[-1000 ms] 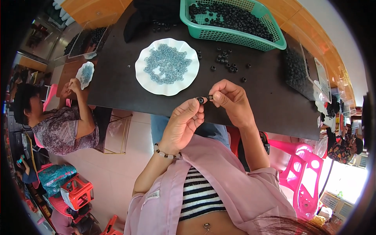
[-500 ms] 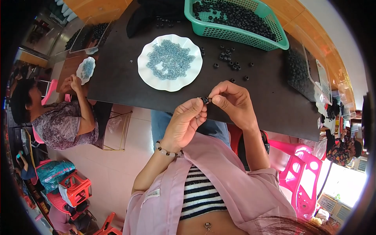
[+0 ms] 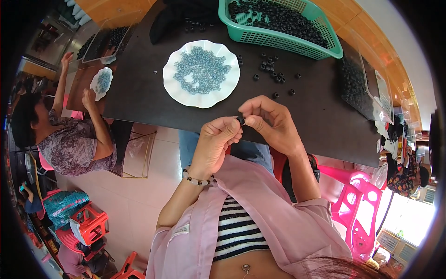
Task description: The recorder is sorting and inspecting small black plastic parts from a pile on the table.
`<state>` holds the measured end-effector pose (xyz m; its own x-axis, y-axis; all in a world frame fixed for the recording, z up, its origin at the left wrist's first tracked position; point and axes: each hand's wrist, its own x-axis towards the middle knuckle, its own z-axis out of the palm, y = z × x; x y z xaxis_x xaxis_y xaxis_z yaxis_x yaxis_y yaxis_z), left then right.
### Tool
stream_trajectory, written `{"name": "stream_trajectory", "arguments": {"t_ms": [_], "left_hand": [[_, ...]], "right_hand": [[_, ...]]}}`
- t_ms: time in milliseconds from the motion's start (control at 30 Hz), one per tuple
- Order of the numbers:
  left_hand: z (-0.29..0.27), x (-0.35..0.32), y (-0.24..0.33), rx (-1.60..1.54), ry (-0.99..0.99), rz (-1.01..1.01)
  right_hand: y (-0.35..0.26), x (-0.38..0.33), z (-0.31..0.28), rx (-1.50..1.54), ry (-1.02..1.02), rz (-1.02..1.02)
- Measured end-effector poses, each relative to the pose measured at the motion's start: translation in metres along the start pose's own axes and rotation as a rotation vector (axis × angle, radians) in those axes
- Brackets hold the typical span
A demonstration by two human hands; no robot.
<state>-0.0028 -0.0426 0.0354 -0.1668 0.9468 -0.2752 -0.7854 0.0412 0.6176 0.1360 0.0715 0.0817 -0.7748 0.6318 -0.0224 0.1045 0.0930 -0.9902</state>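
Note:
My left hand (image 3: pixel 219 141) pinches a small round black plastic part (image 3: pixel 240 120) between thumb and fingertips, just off the table's near edge. My right hand (image 3: pixel 273 124) meets it from the right, with its thumb against the part's side and its index finger bent over it. Whatever else those right fingertips pinch is too small to make out. Beyond my hands, a white scalloped plate (image 3: pixel 172 93) bears a spread of small clear bluish pieces (image 3: pixel 202 65). Several loose black parts (image 3: pixel 274 69) like the held one lie to the right of the plate.
A green perforated basket (image 3: pixel 278 43) of black parts stands at the far side of the dark table (image 3: pixel 316 121). At the right edge is a clear bin (image 3: pixel 360 88) of black parts. Leftward, another person (image 3: pixel 76 139) sits beside a smaller plate (image 3: pixel 101 83). Pink stool (image 3: pixel 355 204) at right.
My right fingers have shifted left, closer over the black part, and the index finger has curled. The person at the left has raised one arm toward the bin there.

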Motion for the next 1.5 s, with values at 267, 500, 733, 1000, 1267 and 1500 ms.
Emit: {"name": "stream_trajectory", "arguments": {"t_ms": [267,500,733,1000,1267,1500], "left_hand": [[-0.001,-0.003,0.006,0.048,-0.063,0.018],[0.012,-0.011,0.010,0.067,-0.045,0.040],[0.017,-0.017,0.014,0.135,-0.034,0.086],[0.027,-0.030,0.022,0.156,-0.055,0.094],[0.040,-0.023,0.027,0.171,-0.043,0.109],[0.035,0.028,0.097,0.578,-0.061,0.149]], "right_hand": [[0.006,0.008,0.003,0.061,-0.206,-0.283],[0.009,-0.002,0.016,0.174,-0.086,-0.340],[0.002,-0.008,0.023,0.036,0.024,-0.402],[-0.008,-0.016,0.026,-0.061,0.069,-0.493],[-0.017,-0.016,0.023,-0.027,0.113,-0.421],[-0.010,0.025,-0.019,0.133,0.374,-0.261]]}}
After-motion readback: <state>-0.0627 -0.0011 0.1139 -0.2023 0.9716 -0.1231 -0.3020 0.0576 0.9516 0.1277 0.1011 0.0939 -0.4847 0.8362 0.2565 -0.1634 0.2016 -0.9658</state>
